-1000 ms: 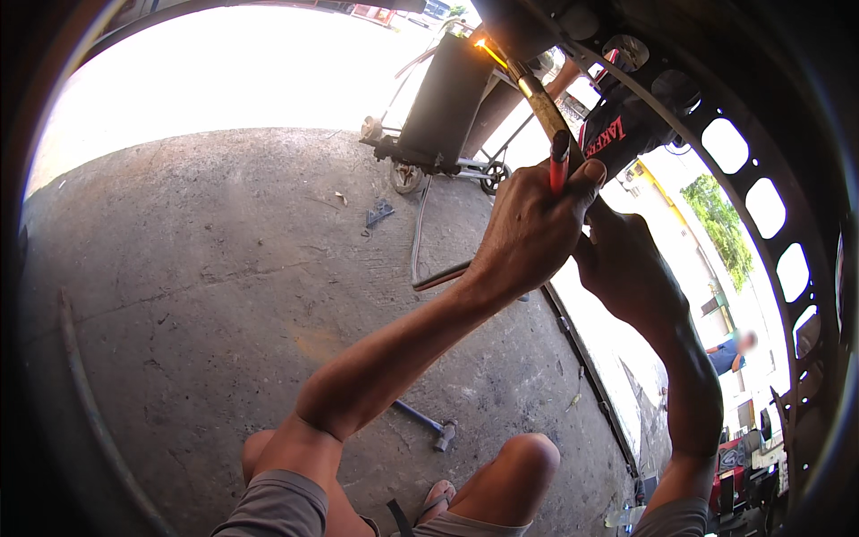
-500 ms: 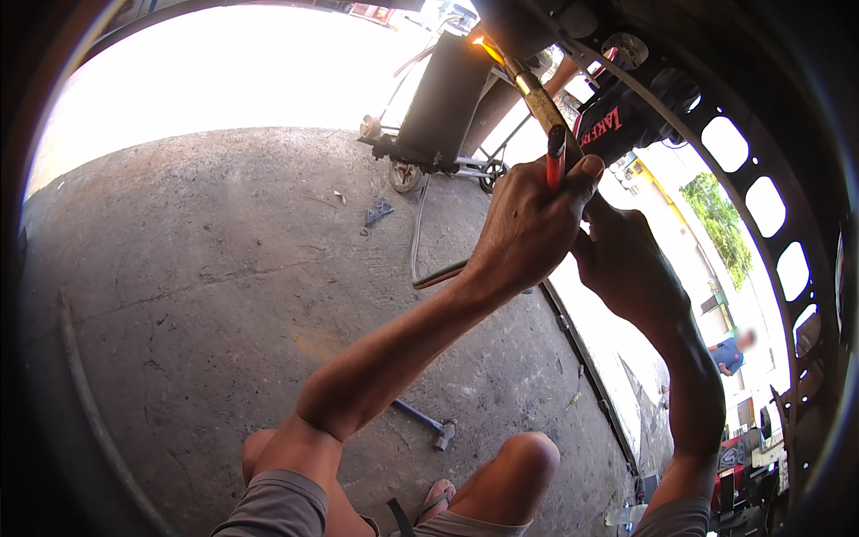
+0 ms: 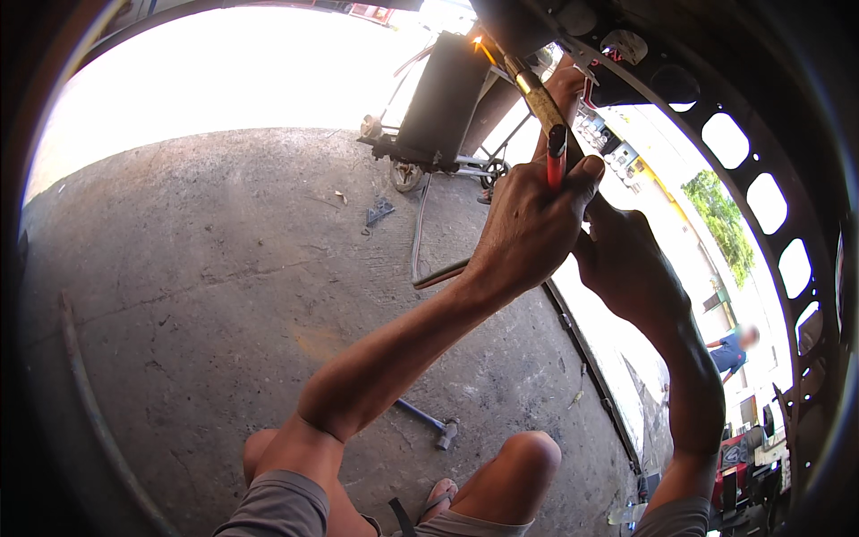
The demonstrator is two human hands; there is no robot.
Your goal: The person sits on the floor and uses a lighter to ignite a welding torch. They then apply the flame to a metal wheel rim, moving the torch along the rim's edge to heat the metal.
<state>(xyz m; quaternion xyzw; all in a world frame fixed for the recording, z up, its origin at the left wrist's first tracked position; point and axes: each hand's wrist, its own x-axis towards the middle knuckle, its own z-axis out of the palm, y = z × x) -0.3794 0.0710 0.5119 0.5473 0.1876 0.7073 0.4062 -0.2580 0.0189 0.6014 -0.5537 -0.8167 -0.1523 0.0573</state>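
Raised in front of me is a gas torch with a brass-coloured body, slanting up to the left. A small orange flame burns at its tip, close under a dark metal part overhead. My left hand is closed round the torch, thumb along its side. A red, dark-topped piece like a lighter sticks up from that same hand. Just behind it, my right hand is closed at the torch's rear end; its fingertips are partly hidden.
A perforated dark metal frame curves along the right. On the concrete floor stand a wheeled cart and a hose; a hammer lies by my knees. One person's arm shows behind the torch; another person is farther right.
The flame has become thinner and smaller. The person in dark clothing behind the torch has shifted mostly out of sight. Both my hands have stayed nearly in place.
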